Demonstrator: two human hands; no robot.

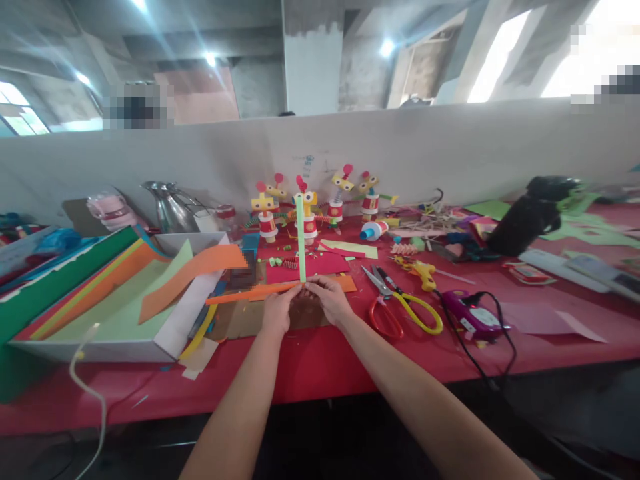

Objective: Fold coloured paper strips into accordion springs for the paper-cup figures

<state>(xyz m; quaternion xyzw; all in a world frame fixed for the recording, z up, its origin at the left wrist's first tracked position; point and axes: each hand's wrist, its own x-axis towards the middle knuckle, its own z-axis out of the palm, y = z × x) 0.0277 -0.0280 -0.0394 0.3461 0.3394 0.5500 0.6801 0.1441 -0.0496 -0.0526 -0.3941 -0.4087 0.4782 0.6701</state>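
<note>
Over the middle of the red table, both my hands meet at the fingertips. My left hand [278, 309] and my right hand [331, 300] pinch the near ends of two paper strips where they join at roughly a right angle. One is a light green paper strip [301, 240] pointing away from me; the other, an orange paper strip [250, 293], reaches out to the left. My fingers hide the joint itself. Behind the strips stand several paper figures [267, 217] with yellow heads and red-and-white bodies. Small folded paper springs [290, 264] lie before them.
A white box [173, 330] of coloured paper stands left. To the right lie red-handled scissors [385, 317], yellow-handled scissors [420, 310], a yellow glue gun [425, 275] and a purple device [473, 315] with a black cable. A metal jug [173, 210] stands behind.
</note>
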